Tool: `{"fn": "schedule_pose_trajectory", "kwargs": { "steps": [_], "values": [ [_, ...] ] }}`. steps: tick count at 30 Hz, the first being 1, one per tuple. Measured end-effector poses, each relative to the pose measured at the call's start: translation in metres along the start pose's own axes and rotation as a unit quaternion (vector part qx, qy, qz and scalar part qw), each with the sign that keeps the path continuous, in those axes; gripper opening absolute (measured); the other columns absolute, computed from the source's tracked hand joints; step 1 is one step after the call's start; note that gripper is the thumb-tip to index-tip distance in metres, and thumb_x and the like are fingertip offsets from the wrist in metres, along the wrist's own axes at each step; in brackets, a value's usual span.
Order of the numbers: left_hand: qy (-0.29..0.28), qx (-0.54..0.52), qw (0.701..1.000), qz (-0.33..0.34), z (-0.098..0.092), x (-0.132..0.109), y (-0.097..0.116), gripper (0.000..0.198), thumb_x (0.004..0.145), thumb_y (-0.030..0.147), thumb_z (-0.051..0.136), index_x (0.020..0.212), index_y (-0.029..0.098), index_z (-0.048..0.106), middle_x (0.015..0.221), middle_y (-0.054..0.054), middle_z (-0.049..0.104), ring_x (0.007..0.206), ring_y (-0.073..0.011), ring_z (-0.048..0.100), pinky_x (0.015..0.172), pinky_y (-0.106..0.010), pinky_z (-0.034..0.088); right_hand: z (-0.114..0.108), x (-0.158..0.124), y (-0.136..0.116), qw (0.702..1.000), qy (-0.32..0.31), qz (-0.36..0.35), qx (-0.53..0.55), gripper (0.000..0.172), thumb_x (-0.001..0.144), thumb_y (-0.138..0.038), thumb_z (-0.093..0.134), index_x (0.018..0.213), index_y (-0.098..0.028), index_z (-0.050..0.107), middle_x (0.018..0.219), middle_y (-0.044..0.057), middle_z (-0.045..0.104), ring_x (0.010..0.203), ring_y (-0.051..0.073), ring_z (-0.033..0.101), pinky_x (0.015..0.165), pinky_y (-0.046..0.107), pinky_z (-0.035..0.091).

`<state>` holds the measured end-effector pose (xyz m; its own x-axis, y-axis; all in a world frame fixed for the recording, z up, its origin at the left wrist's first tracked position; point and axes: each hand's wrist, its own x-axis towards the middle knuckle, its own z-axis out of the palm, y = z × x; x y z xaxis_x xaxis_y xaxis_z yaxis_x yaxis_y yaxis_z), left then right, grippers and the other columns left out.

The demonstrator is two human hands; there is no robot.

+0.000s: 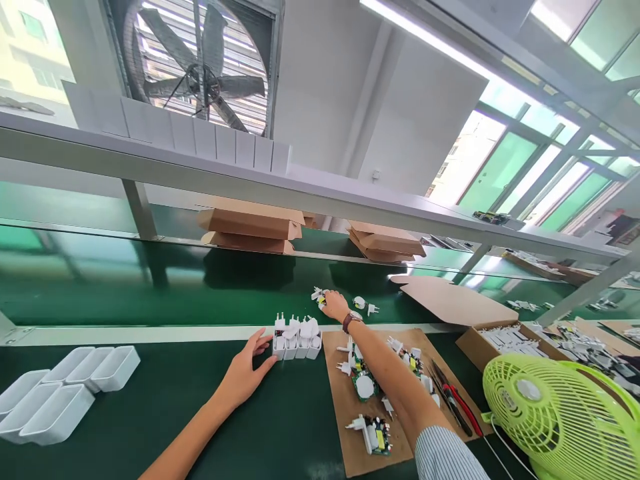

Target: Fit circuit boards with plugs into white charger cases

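My right hand (334, 305) reaches over the green belt, its fingers closed on a small charger circuit board (319, 297) with a white plug, partly hidden by the fingers. Another such board (365, 305) lies on the belt to its right. My left hand (245, 373) has thumb and fingers spread at the left end of a row of white charger housings (297, 341), fingertips touching or very near it. Plug pins and white parts stick up from these housings. Below my right forearm, a brown cardboard sheet (345, 440) carries several charger boards (376, 435).
White empty housings (60, 413) stand at the left. Pliers with red handles (463, 407) and tweezers lie on the cardboard's right side. A green fan (545, 413) and a carton of white parts (515, 340) stand at the right. A shelf (320, 183) spans above the belt (165, 293).
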<state>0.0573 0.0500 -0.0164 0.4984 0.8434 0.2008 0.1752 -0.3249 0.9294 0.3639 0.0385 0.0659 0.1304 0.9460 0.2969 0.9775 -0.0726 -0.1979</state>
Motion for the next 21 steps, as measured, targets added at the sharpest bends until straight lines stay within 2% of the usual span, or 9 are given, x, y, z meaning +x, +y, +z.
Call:
{"fn": "schedule_pose_trajectory", "kwargs": {
  "steps": [2, 7, 12, 15, 21],
  "values": [
    [-0.007, -0.001, 1.0, 0.001, -0.001, 0.001, -0.002, 0.061, 0.085, 0.048, 0.066, 0.139, 0.025, 0.05, 0.13, -0.011, 0.072, 0.115, -0.0301, 0.072, 0.101, -0.05, 0.058, -0.005, 0.0, 0.012, 0.997, -0.03, 0.058, -0.045, 0.033, 0.099, -0.036, 0.064, 0.127, -0.018, 0.062, 0.128, 0.01, 0.063, 0.109, 0.024, 0.065, 0.092, 0.044, 0.058],
    [-0.017, 0.007, 1.0, -0.005, -0.003, 0.006, 0.0, 0.061, 0.084, 0.051, 0.066, 0.137, 0.024, 0.05, 0.125, -0.01, 0.073, 0.11, -0.0298, 0.073, 0.099, -0.05, 0.059, -0.033, -0.009, 0.052, 0.966, -0.126, 0.201, -0.106, 0.036, 0.099, -0.036, 0.065, 0.128, -0.016, 0.061, 0.128, 0.01, 0.063, 0.109, 0.024, 0.066, 0.092, 0.046, 0.058],
    [-0.024, 0.015, 0.999, -0.03, -0.004, 0.009, 0.003, 0.066, 0.081, 0.057, 0.066, 0.135, 0.023, 0.05, 0.125, -0.01, 0.074, 0.112, -0.0316, 0.072, 0.1, -0.052, 0.059, -0.063, -0.032, 0.081, 0.949, -0.171, 0.242, -0.109, 0.035, 0.099, -0.036, 0.065, 0.127, -0.016, 0.061, 0.128, 0.011, 0.063, 0.109, 0.024, 0.066, 0.092, 0.045, 0.058],
    [-0.026, 0.014, 0.999, -0.035, -0.004, 0.01, 0.004, 0.072, 0.078, 0.062, 0.066, 0.136, 0.022, 0.049, 0.124, -0.011, 0.074, 0.113, -0.0323, 0.072, 0.102, -0.052, 0.058, -0.089, -0.06, 0.099, 0.944, -0.177, 0.259, -0.103, 0.034, 0.099, -0.036, 0.065, 0.126, -0.016, 0.062, 0.128, 0.01, 0.063, 0.109, 0.024, 0.066, 0.092, 0.045, 0.058],
    [-0.031, 0.035, 0.997, -0.06, -0.007, 0.012, 0.015, 0.082, 0.07, 0.069, 0.067, 0.134, 0.02, 0.051, 0.123, -0.013, 0.073, 0.115, -0.0353, 0.071, 0.102, -0.053, 0.058, -0.139, -0.142, 0.125, 0.934, -0.199, 0.29, -0.059, 0.031, 0.099, -0.036, 0.065, 0.122, -0.016, 0.064, 0.122, 0.009, 0.066, 0.104, 0.022, 0.067, 0.089, 0.042, 0.059]
  ]
}}
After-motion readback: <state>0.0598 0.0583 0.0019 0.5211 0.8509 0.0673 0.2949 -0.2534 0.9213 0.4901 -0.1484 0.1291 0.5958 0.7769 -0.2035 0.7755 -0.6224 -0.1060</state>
